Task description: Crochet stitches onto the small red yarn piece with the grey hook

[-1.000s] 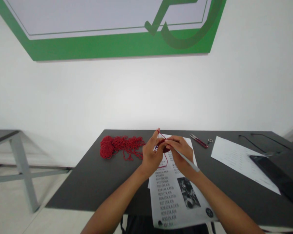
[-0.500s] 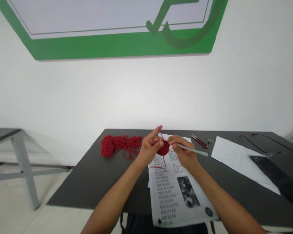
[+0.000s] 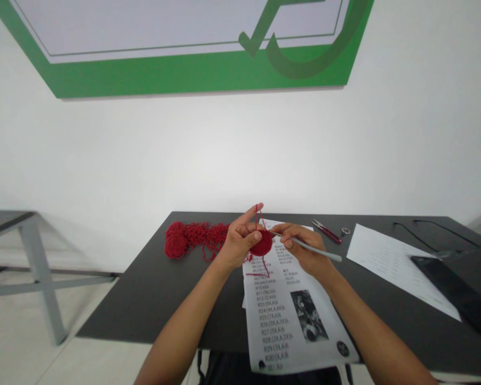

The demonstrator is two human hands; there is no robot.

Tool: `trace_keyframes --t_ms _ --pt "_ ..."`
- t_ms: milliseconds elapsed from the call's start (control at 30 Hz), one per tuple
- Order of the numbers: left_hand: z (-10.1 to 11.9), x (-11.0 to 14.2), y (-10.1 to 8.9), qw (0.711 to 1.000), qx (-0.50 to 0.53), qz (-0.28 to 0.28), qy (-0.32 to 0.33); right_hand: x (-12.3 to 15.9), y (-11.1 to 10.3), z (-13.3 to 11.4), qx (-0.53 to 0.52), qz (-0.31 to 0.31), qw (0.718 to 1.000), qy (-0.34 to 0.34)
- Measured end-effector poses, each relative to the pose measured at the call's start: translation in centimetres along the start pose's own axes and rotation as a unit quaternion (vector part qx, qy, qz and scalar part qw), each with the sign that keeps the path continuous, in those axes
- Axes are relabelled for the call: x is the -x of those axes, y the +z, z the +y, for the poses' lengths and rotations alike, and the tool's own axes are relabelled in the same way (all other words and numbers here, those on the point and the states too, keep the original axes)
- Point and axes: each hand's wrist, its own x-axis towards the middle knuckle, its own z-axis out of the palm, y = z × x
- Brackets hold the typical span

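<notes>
Between thumb and fingers, my left hand pinches a small round piece of red crochet. Its index finger points up, with a strand of red yarn looped over it. A crochet hook with a grey handle is gripped in my right hand, its tip at the upper right edge of the crochet piece. A loose yarn tail hangs from the piece over a printed pattern sheet. To the left lies a red yarn ball with a tangle of loose yarn beside it.
Small red-handled thread snips and a metal ring lie right of my hands on the dark table. Farther right are another paper sheet, a pair of glasses and a black phone.
My left hand has shifted slightly left with the crochet piece, which now shows more of its round face. The hook tip has come out further from my right fingers.
</notes>
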Motion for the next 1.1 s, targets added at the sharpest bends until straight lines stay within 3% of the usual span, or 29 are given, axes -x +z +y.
trace_keyframes --t_ms 133,300,567,700,800,967,1100 --pt "0.3 0.1 0.2 0.999 0.028 0.008 -0.018 0.5 0.5 -0.1 -0.030 0.028 0.999 0.028" --pt "0.4 0.2 0.6 0.996 0.082 0.032 -0.026 0.8 1.3 -0.5 -0.080 0.016 0.996 0.043" --pt "0.5 0.3 0.5 0.987 0.139 0.040 -0.064 0.9 1.5 -0.6 0.000 0.010 1.000 -0.010" --pt "0.1 0.5 0.5 0.982 0.170 0.020 -0.080 0.9 2.3 -0.9 -0.130 0.026 0.990 0.038" --pt "-0.4 0.5 0.5 0.981 0.181 0.001 -0.076 0.7 2.9 -1.0 -0.268 0.050 0.959 0.084" --pt "-0.9 0.2 0.5 0.997 0.064 -0.021 -0.020 0.1 3.4 -0.8 -0.405 0.093 0.897 0.150" --pt "-0.8 -0.1 0.5 0.990 -0.123 0.020 0.065 -0.1 3.3 0.2 -0.380 0.149 0.901 0.144"
